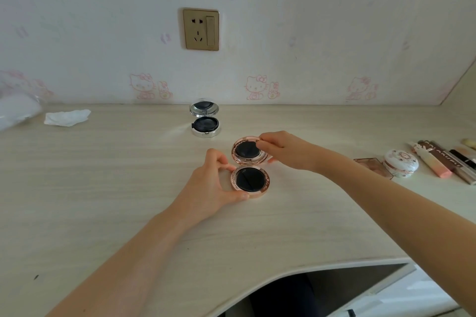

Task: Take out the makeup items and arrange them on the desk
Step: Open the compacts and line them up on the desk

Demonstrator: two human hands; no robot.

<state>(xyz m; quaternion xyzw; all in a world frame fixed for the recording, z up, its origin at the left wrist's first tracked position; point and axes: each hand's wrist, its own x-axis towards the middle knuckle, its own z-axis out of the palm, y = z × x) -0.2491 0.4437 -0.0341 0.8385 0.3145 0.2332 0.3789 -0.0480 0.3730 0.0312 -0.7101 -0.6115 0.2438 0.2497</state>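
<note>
With the rose-gold compact (250, 168) lying open mid-worktop, its long axis runs straight away from the person: base near, lid (247, 150) far, hinge between. Left hand (210, 183) sits on the base's left side, thumb and fingers curled round the rim, a narrow grip on the base. Right hand (282, 148) comes in from the right and pinches the lid's far-right rim with its fingertips. So both hands are on the one item, left nearer the person, right further out. Whether the lid lies flat or is tilted up off the worktop (128, 188): can't tell for sure.

Judgement: the lid swings about the hinge, towards or away from the person, while the left hand pins the base. That axis is what the next move turns on.

Room: a silver compact (205, 119), also open, stands just beyond, near the wall, apart from the lid but on the same line, so little slack for pushing away. Open surface to the left and towards the person. Right side is taken: a white patterned round case (400, 166), a flat palette (373, 165) and a row of tubes (443, 162), well apart from the hands. A crumpled tissue (67, 117) sits far left. The curved front edge is well clear of the compact
</note>
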